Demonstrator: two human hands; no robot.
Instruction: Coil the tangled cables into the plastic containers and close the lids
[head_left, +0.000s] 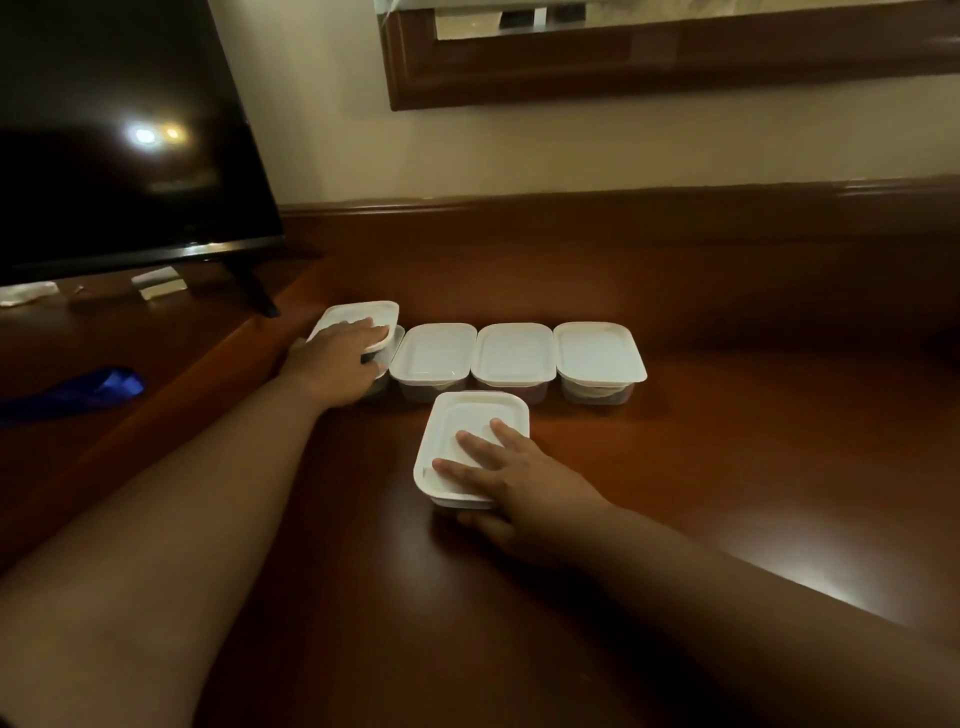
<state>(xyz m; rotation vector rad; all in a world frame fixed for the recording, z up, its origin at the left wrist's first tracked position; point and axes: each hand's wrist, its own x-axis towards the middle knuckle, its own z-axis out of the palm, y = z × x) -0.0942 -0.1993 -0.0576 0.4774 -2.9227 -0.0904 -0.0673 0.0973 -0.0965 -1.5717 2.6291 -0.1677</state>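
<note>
My left hand (337, 364) is on the far-left container (382, 364) of the row, fingers (371, 332) laid over its lid (358, 314) and curled at the edge. That lid sits tilted, far side riding up, so it's not snapped down yet. My right hand (519, 483) is on the near container (475, 452), which stands alone just in front of the row's second box. Fingers spread flat on the lid, thumb tucked under the near rim, pressing w/ a light pinch.

What could go wrong, as I judge it: if I push the tilted lid down on one side only, the other side may pop up or the box may skate toward the TV (119, 130) stand, since the table (727, 467) looks glossy and slick. A loop of cable sticking up inside could also keep the lid from seating. Same for the near box if I press off-centre.

Containers: five small clear plastic tubs w/ white lids. Right of my left-hand box sit the second container (434, 356), third container (514, 356) and fourth container (600, 353), lids flat and apparently closed. Something pale shows through the wall of the fourth, prob. coiled cable; contents of the rest I can't tell. No loose cables visible on the table near the row.
</note>
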